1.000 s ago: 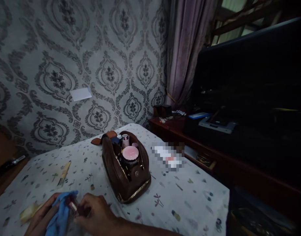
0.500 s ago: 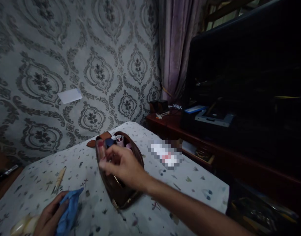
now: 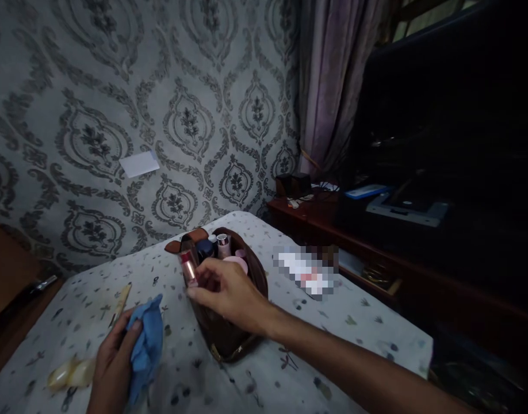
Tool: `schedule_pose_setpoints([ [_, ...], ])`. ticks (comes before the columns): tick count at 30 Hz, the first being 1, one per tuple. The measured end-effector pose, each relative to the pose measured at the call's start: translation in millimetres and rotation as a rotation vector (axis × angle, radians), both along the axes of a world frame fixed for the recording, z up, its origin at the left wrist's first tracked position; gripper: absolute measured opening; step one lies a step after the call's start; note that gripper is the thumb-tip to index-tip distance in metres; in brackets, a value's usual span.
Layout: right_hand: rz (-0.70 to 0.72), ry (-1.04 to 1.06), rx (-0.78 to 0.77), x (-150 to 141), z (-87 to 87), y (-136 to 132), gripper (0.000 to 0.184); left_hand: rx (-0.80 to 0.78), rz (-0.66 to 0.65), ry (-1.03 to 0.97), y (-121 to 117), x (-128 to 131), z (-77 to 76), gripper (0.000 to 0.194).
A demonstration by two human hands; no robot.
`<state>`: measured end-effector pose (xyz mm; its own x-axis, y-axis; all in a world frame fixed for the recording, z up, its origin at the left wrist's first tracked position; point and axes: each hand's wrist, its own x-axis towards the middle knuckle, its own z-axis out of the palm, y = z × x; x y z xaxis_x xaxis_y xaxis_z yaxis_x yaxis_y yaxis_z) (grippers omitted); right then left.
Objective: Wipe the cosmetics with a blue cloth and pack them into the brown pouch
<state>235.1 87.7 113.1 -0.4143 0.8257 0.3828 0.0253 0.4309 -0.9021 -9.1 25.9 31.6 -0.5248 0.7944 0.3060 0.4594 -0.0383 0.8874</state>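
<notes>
My right hand (image 3: 229, 290) pinches a lipstick tube (image 3: 188, 269) with a dark red end, holding it upright over the left edge of an open brown cosmetic bag (image 3: 221, 339). Inside the bag stand a pink bottle with a silver cap (image 3: 223, 246), a dark blue round item (image 3: 205, 248) and a pale pink round item (image 3: 237, 264). Part of the bag is hidden behind my hand. My left hand (image 3: 113, 356), lower left, grips a crumpled blue cloth (image 3: 146, 345) between thumb and fingers.
A yellowish bottle (image 3: 72, 374) lies left of my left hand, and a thin cream-coloured stick-like item (image 3: 121, 299) lies beyond it. A blurred-out white item (image 3: 305, 270) rests right of the bag. Behind stand the patterned wall and a dark red desk (image 3: 285, 210).
The view has swung slightly left, so the scene sits further right. My left hand has lifted the blue cloth a little nearer to the bag. The lipstick is still in my right hand.
</notes>
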Motion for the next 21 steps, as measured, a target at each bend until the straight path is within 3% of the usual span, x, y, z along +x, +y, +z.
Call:
schedule_pose_setpoints([
  [4, 0.100, 0.049, -0.028, -26, -1.9, -23, 0.012, 0.037, -0.094, -0.026, -3, 37, 30.0, 0.053],
  [9, 0.133, 0.195, -0.157, -41, -8.7, -33, 0.021, 0.062, -0.114, 0.065, -9, 62, 44.9, 0.050],
  [12, 0.144, 0.344, -0.301, -43, -10.1, -33, 0.038, 0.174, -0.160, 0.127, -15, 74, 43.0, 0.049],
  [15, 0.168, 0.475, -0.396, -45, -10.1, -36, 0.052, 0.229, -0.107, 0.264, -18, 76, 34.0, 0.048],
  [21, 0.298, 0.572, -0.588, -45, -11.3, -48, 0.055, 0.230, -0.070, 0.444, -23, 58, 21.2, 0.039],
])
